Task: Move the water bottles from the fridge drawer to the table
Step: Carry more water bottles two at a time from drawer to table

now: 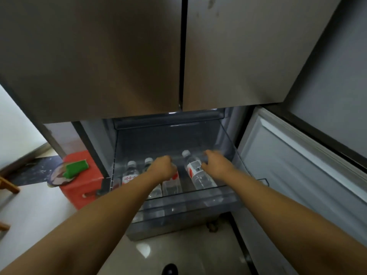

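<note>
Several clear water bottles with white caps and red-white labels lie in the pulled-out fridge drawer [228, 190]. My left hand [161, 167] is curled over the upper end of one middle bottle [171, 185] and hides its cap. To its left lie two more bottles [130, 174] [148, 162]. My right hand [215, 163] is blurred. It sits against the right side of the rightmost bottle [195, 173], thumb at the label, fingers not closed round it.
The two upper fridge doors [119, 56] hang over the drawer. The lower right door [297, 165] stands open at the right. A red stool [83, 187] with a green sponge [76, 168] and a fan stands left of the fridge on the tiled floor.
</note>
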Demonstrator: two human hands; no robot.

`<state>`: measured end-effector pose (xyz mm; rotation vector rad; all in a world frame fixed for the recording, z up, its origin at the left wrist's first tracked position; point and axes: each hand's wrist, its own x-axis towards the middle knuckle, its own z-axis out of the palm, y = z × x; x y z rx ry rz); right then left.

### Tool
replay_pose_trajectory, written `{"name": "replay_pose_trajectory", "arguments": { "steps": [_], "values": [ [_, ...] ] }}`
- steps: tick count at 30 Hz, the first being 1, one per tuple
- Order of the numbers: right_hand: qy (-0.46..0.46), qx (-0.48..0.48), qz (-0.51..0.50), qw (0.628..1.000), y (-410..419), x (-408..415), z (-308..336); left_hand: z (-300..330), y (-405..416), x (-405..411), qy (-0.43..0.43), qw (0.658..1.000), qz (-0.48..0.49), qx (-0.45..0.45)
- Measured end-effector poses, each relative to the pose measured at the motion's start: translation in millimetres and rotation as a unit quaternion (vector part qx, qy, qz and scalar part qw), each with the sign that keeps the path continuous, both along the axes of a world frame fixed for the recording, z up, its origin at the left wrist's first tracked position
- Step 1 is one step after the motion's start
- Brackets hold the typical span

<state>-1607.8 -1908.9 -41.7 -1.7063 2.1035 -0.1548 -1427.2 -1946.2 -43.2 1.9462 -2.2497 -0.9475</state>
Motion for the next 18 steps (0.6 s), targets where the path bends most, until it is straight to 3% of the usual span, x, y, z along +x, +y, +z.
{"name": "replay_pose_trajectory", "arguments": {
  "steps": [5,14,18],
  "values": [
    [-0.026,0.105,0.008,0.994,-28,6,-41,-49,-21,-17,-0.083,0.990,0.036,0.107],
    [-0.080,0.225,0.014,0.971,-51,0,-73,-68,-25,-24,-0.090,0.988,0.071,0.104],
    [-0.105,0.243,0.002,0.964,-60,-1,-77,-72,-22,-39,-0.084,0.975,0.117,0.170]
  ]
}}
